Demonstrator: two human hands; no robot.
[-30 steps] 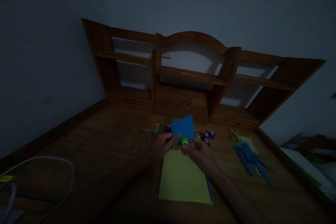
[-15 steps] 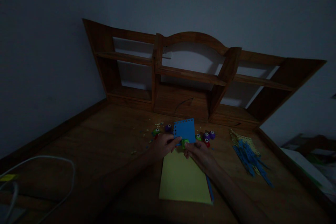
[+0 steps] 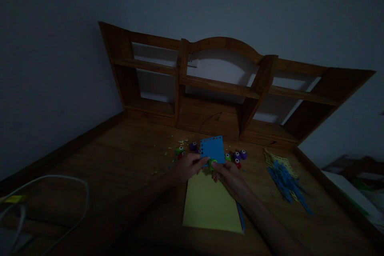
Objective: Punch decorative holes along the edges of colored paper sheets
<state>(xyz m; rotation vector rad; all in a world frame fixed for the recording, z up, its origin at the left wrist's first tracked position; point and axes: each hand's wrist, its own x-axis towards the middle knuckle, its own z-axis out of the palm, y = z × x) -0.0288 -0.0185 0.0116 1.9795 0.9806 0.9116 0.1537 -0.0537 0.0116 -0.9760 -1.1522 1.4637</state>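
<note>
A small blue paper sheet (image 3: pixel 212 148) stands tilted up, with cut-out holes along its top and left edges. My left hand (image 3: pixel 189 166) pinches its lower left part between thumb and fingers. My right hand (image 3: pixel 229 174) is closed around a small green craft punch (image 3: pixel 212 164), its thumb on top, at the lower edge of the blue sheet. Whether the paper sits in the punch's slot is hidden by the fingers. Beneath both hands lies a stack of coloured paper with a yellow sheet (image 3: pixel 211 208) on top.
Purple punches (image 3: pixel 243 154), a red punch (image 3: pixel 237 163) and a green punch (image 3: pixel 179 150) stand around the hands. Tiny paper bits (image 3: pixel 182 142) are scattered on the desk. Blue paper strips (image 3: pixel 285 180) lie at right. A wooden shelf (image 3: pixel 210 120) backs the desk; a white cable (image 3: pixel 85 192) loops at left.
The view has shifted slightly, so everything sits a little further right. Both hands keep their hold on the blue sheet and the green punch.
</note>
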